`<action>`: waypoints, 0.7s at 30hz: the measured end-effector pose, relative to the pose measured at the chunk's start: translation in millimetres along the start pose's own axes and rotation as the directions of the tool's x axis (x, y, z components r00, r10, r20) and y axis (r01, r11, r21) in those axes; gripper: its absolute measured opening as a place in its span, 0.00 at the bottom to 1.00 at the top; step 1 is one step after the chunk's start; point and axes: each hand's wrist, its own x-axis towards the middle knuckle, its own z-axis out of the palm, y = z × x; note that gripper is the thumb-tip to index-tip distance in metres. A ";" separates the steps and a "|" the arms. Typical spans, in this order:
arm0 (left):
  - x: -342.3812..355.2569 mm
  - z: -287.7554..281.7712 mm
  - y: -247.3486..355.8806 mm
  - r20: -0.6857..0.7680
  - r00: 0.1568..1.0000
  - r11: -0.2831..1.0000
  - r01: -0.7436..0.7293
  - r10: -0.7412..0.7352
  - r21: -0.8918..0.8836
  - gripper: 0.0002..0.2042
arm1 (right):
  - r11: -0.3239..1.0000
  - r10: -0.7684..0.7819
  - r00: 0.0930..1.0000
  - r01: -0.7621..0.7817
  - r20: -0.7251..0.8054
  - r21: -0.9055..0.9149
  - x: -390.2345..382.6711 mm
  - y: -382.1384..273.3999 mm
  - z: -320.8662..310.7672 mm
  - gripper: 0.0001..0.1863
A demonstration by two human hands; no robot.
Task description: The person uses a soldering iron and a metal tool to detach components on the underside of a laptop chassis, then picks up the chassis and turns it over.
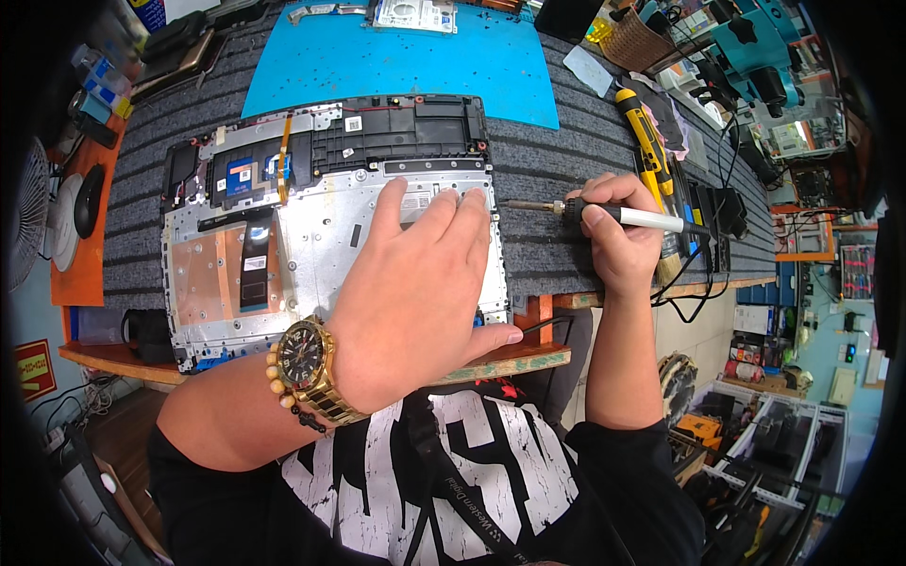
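An opened laptop chassis [356,235] with silver metal, black plastic parts and a yellow ribbon cable [283,157] lies on the grey ribbed mat, slightly overhanging the bench's front edge. My left hand [415,292] rests palm down on its right half, fingers apart and holding nothing, fingertips near a metal strip with screws. Just right of the chassis, my right hand [623,245] grips a soldering iron [651,219] with a white handle and black grip, its thin tip pointing left toward the chassis edge, close beside it. A black cable runs from the iron's rear.
A blue silicone mat [396,66] lies behind the chassis. At right are a yellow-black tool [642,132], a brush [668,264], a black device [717,217] and a basket [630,42]. At left, black round objects [90,200] sit on an orange board beside a fan [28,208].
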 end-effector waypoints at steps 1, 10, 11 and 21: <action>-0.2 0.2 -0.2 0.000 1.000 1.000 0.000 0.000 -0.001 0.54 | 1.000 -0.002 1.000 0.002 0.008 0.011 1.0 0.9 0.5 0.08; -0.3 1.2 -0.1 -0.010 1.000 1.000 -0.004 0.004 -0.002 0.54 | 1.000 0.008 1.000 -0.008 -0.009 0.013 0.1 2.3 -1.6 0.08; -0.3 1.2 -0.1 -0.006 1.000 1.000 -0.005 0.005 0.019 0.54 | 1.000 0.006 1.000 -0.006 -0.006 0.016 0.2 2.6 -2.0 0.08; -0.4 1.5 -0.5 -0.017 1.000 1.000 -0.006 0.005 -0.014 0.53 | 0.999 0.039 0.999 -0.039 -0.030 0.007 -0.9 3.4 -3.0 0.09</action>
